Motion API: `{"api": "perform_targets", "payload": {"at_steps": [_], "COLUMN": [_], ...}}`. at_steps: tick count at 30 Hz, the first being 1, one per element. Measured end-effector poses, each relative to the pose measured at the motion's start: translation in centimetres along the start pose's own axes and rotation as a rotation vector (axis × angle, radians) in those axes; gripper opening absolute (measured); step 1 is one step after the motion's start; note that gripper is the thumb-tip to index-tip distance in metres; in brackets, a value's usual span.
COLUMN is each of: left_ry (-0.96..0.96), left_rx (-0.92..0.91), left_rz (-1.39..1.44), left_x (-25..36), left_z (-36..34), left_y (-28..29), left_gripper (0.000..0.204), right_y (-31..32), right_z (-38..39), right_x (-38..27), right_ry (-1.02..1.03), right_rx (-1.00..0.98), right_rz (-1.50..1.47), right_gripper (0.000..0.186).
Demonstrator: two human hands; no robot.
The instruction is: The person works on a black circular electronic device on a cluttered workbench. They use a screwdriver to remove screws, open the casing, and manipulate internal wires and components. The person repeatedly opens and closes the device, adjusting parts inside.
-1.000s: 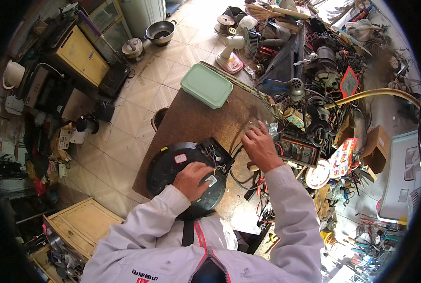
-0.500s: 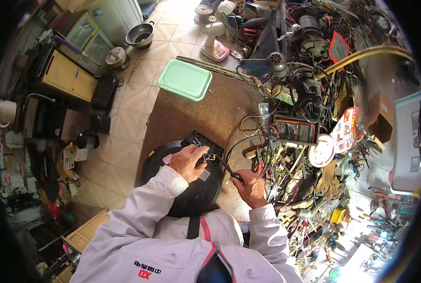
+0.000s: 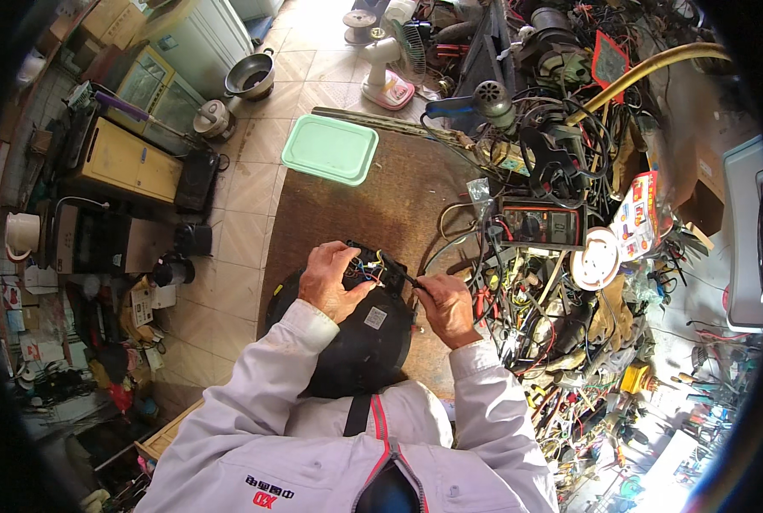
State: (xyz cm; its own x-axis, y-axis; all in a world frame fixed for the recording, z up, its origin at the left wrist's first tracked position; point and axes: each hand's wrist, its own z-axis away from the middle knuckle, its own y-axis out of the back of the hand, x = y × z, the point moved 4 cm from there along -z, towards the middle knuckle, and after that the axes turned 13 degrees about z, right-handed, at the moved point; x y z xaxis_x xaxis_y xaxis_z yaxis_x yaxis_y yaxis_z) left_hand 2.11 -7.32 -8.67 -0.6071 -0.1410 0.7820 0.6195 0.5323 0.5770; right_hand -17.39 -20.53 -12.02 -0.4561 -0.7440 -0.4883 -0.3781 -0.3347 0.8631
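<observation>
A round black appliance (image 3: 360,346) with a white code label lies at the table's near edge, against my lap. At its far end an opened black housing (image 3: 398,272) shows thin blue, yellow and white wires (image 3: 371,270). My left hand (image 3: 326,280) rests at the left side of this housing, thumb and index finger spread around the wires; its other fingers are partly hidden. To the right, my right hand (image 3: 448,308) pinches a black cable (image 3: 415,284) that runs to the housing.
A pale green plastic lid or tray (image 3: 330,150) lies on the far part of the brown wooden table (image 3: 398,201). On the right stand a multimeter (image 3: 542,224) and a round white disc (image 3: 596,259) amid heaped wires and tools. A small fan (image 3: 387,77) stands beyond the table.
My left hand has shifted slightly left, its thumb and index finger now farther apart over the wires. My right hand has moved up, nearer the housing, still with the cable.
</observation>
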Motion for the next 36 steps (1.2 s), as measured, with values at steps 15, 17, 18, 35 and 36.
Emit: {"api": "perform_targets", "payload": {"at_steps": [15, 17, 18, 35, 36], "left_ry": [-0.107, -0.126, -0.137, -0.013, -0.019], "left_rx": [-0.252, -0.229, -0.217, -0.119, -0.135], "left_rz": [0.02, 0.02, 0.016, 0.051, 0.054], "left_x": [-1.8, -1.9, -1.9, -2.7, -3.0], "left_z": [-1.9, -1.9, -1.8, -3.2, -3.2], "left_y": [-1.6, -1.6, -1.6, -2.0, -1.9], "left_gripper": [0.039, 0.038, 0.038, 0.014, 0.014], "right_y": [-0.7, -0.9, -1.0, -0.8, -0.8], "right_z": [-3.9, -4.0, -4.0, -4.6, -4.6], "right_x": [0.3, 0.2, 0.2, -0.3, -0.3], "right_ry": [0.17, 0.16, 0.155, 0.295, 0.299], "right_rx": [-0.179, -0.173, -0.169, 0.05, 0.039], "right_rz": [0.042, 0.03, 0.024, 0.064, 0.065], "right_gripper": [0.017, 0.016, 0.016, 0.011, 0.011]}}
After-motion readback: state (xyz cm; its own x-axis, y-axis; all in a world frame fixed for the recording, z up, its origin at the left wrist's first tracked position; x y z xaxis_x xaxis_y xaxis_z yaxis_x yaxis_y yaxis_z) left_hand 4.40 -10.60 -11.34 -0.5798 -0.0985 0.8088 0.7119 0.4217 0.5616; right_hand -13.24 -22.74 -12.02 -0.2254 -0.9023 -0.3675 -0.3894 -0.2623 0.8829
